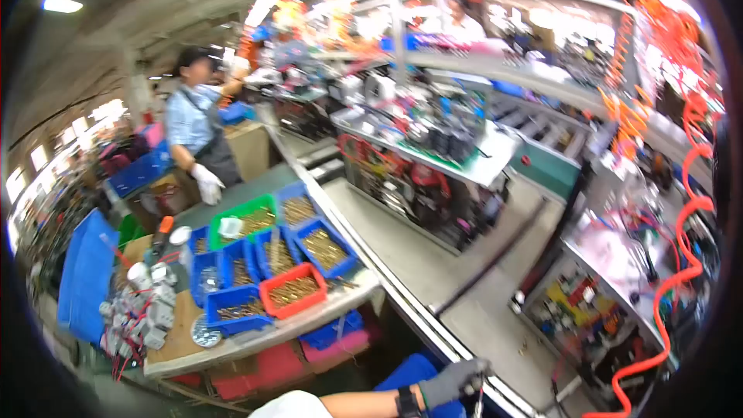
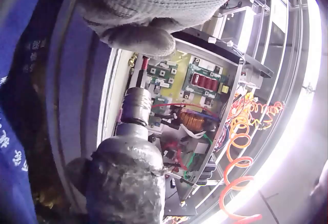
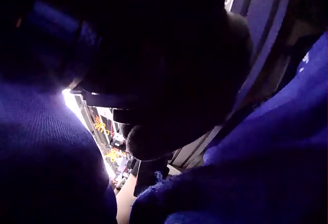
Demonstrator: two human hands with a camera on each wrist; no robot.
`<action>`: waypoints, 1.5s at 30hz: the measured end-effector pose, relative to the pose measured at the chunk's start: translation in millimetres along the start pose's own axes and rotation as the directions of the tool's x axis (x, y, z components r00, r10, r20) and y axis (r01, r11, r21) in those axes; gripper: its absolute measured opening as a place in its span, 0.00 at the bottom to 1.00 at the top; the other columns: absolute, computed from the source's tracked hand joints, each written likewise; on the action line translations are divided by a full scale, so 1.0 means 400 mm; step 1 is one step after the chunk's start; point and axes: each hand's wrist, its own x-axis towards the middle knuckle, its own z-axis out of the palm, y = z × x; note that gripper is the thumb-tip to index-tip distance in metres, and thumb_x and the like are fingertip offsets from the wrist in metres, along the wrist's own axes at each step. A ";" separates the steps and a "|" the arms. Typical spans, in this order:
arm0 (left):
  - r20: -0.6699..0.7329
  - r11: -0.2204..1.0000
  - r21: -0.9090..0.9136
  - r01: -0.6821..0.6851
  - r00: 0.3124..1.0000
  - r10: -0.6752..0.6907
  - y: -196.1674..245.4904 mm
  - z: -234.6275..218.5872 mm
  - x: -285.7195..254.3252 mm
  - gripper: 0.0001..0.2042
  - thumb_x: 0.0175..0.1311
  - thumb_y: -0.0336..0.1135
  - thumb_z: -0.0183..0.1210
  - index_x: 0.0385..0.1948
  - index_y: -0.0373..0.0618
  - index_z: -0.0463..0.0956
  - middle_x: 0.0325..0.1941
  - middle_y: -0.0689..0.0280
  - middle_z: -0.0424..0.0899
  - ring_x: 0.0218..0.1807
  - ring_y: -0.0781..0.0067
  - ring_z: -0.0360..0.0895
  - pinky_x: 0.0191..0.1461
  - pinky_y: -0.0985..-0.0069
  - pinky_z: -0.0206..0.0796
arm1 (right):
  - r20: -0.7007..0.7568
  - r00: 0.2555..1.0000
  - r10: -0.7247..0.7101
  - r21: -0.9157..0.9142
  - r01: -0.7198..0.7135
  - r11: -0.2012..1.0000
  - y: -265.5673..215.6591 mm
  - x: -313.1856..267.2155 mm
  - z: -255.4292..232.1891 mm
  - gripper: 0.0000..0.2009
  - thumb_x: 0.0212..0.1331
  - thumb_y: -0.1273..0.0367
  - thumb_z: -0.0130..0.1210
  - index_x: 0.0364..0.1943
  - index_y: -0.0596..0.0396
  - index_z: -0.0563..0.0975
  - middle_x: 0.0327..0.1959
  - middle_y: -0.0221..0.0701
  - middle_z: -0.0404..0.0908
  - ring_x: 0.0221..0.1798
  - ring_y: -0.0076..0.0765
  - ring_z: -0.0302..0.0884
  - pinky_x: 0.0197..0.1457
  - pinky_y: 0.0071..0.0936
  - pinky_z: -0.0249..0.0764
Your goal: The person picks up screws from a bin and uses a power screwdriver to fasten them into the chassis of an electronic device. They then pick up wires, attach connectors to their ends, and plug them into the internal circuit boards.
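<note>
In the head view my left hand, in a grey glove with a black band at the wrist, has its fingers curled at the rail by the bottom edge. It pinches the thin bit of a driver. The left wrist view shows the gloved left hand above, its fingertips at the bit's red end, and the driver's worn metal body below. An open metal case with circuit boards and a copper coil lies behind. My right hand is a dark shape; its grip is hidden in shadow.
On the left bench, blue bins, a red bin and a green bin hold small brass-coloured parts. A person stands beyond. A metal rail runs alongside; an orange coiled hose hangs at right.
</note>
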 end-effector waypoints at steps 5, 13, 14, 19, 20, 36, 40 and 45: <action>0.219 0.998 0.066 -0.025 0.976 0.010 0.102 0.151 -0.065 0.10 0.69 0.42 0.53 0.42 0.45 0.73 0.28 0.70 0.75 0.20 0.84 0.63 0.22 0.84 0.53 | -0.143 0.970 0.197 0.355 -0.135 0.925 -0.114 -0.013 -0.110 0.33 0.59 0.47 0.53 0.63 0.52 0.66 0.39 0.32 0.73 0.39 0.38 0.69 0.44 0.40 0.65; 0.361 0.905 0.372 -0.206 0.930 0.064 0.159 0.353 0.017 0.16 0.72 0.44 0.49 0.51 0.42 0.71 0.41 0.62 0.81 0.29 0.77 0.76 0.28 0.80 0.67 | 0.102 0.795 0.598 0.900 -0.330 0.285 -0.122 -0.088 -0.180 0.38 0.41 0.67 0.68 0.60 0.58 0.63 0.29 0.37 0.78 0.26 0.32 0.79 0.28 0.28 0.76; 0.327 0.813 0.465 -0.352 0.921 0.212 0.170 0.378 0.021 0.17 0.71 0.46 0.53 0.49 0.40 0.74 0.38 0.65 0.82 0.34 0.78 0.79 0.34 0.82 0.69 | 0.076 0.785 0.615 0.921 -0.292 0.259 -0.128 -0.092 -0.187 0.37 0.41 0.67 0.68 0.59 0.58 0.63 0.29 0.37 0.78 0.25 0.33 0.79 0.27 0.29 0.76; 0.422 0.247 0.722 -0.647 0.694 0.584 0.205 0.406 0.125 0.15 0.61 0.41 0.62 0.41 0.37 0.78 0.36 0.59 0.84 0.35 0.68 0.82 0.37 0.72 0.71 | 0.043 0.735 0.677 0.959 -0.220 0.178 -0.106 -0.078 -0.214 0.32 0.47 0.74 0.64 0.60 0.60 0.64 0.28 0.32 0.75 0.22 0.29 0.76 0.25 0.25 0.73; 0.450 0.138 0.781 -0.609 0.703 0.550 0.214 0.422 0.122 0.16 0.58 0.41 0.64 0.40 0.37 0.79 0.34 0.57 0.85 0.33 0.64 0.82 0.37 0.71 0.71 | 0.044 0.718 0.695 0.956 -0.231 0.178 -0.103 -0.067 -0.220 0.30 0.49 0.73 0.63 0.59 0.60 0.66 0.28 0.30 0.74 0.21 0.27 0.75 0.24 0.23 0.71; 0.569 0.063 0.770 -0.635 0.728 0.382 0.160 0.391 0.258 0.08 0.58 0.31 0.62 0.32 0.34 0.80 0.25 0.57 0.82 0.27 0.70 0.78 0.31 0.71 0.66 | -0.058 0.778 0.626 0.980 -0.076 0.184 -0.002 0.000 -0.204 0.25 0.56 0.73 0.62 0.58 0.58 0.66 0.28 0.25 0.73 0.23 0.20 0.71 0.26 0.22 0.68; 0.579 -0.087 0.813 -0.575 0.784 0.224 0.174 0.361 0.250 0.10 0.66 0.29 0.55 0.45 0.37 0.81 0.37 0.65 0.85 0.35 0.77 0.78 0.39 0.74 0.70 | 0.019 0.796 0.604 0.918 -0.253 0.304 0.052 -0.021 -0.178 0.29 0.56 0.67 0.66 0.62 0.58 0.67 0.50 0.33 0.76 0.52 0.26 0.72 0.56 0.29 0.70; 0.315 0.314 0.853 -0.417 0.891 0.328 0.161 0.470 0.195 0.07 0.62 0.32 0.61 0.36 0.38 0.80 0.30 0.69 0.81 0.29 0.80 0.75 0.32 0.78 0.66 | -0.062 0.798 0.599 0.933 -0.167 0.318 0.064 -0.015 -0.163 0.33 0.55 0.64 0.68 0.63 0.58 0.65 0.52 0.38 0.77 0.53 0.34 0.74 0.59 0.33 0.70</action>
